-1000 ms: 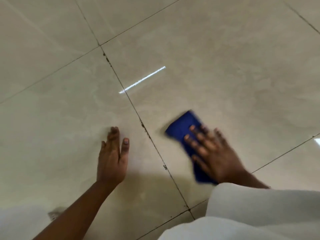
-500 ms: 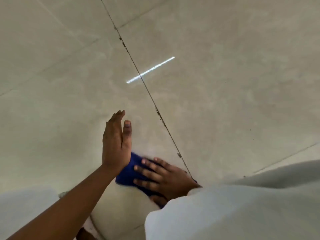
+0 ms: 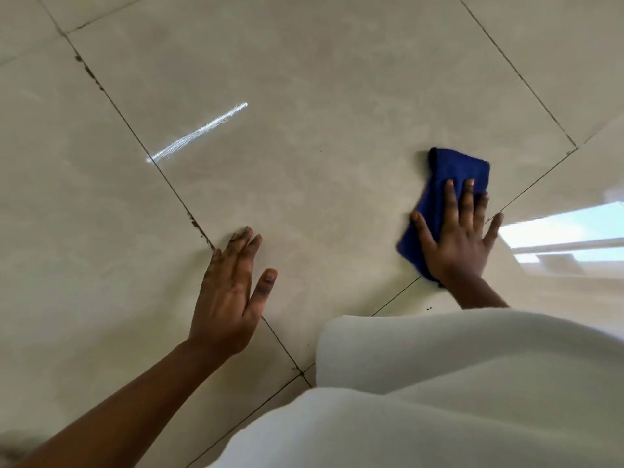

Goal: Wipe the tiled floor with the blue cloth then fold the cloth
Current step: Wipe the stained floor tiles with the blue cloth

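A folded blue cloth (image 3: 452,173) lies flat on the glossy beige tiled floor (image 3: 320,96) at the right. My right hand (image 3: 457,231) presses down on its near half with fingers spread, so that part of the cloth is hidden under my palm. My left hand (image 3: 229,295) rests flat on the floor at the centre left, fingers together and pointing away from me, holding nothing. It lies over a dark grout line (image 3: 135,136) that runs diagonally across the tiles.
A white garment (image 3: 456,383) on my body fills the lower right. A thin bright streak of light (image 3: 199,133) reflects on the tile at the left. A window's reflection (image 3: 560,234) shows at the right edge. Grout lines cross near my right hand.
My right hand has swept the cloth from close beside my left hand far out to the right. My left hand has dropped from raised to flat on the floor.
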